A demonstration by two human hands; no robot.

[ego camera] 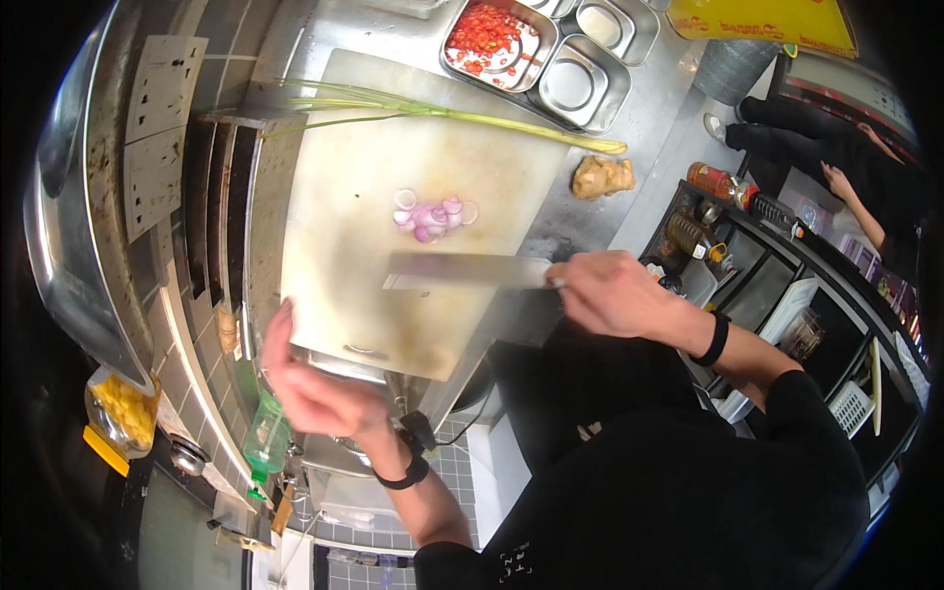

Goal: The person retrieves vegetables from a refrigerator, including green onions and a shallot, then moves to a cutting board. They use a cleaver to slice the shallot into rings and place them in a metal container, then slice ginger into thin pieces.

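Note:
My right hand (608,291) grips the handle of a cleaver (472,270), its broad blade blurred above the cutting board (369,166). On the board, just beyond the blade, lies a small heap of sliced shallot (435,217). A tiny scrap sits near the blade's other side. My left hand (317,391) is raised off the board's near left corner, blurred, with fingers apart and nothing in it. Lemongrass stalks (472,116) lie across the far part of the board. A piece of ginger root (603,177) rests on the steel counter to the right.
Steel pans stand at the back, one with chopped red chilli (483,33), one bare inside (574,85). A knife rack (228,199) borders the board's left. A green bottle (267,435) is behind my left hand. Another person (811,133) stands beyond the shelf of oil bottles (693,236).

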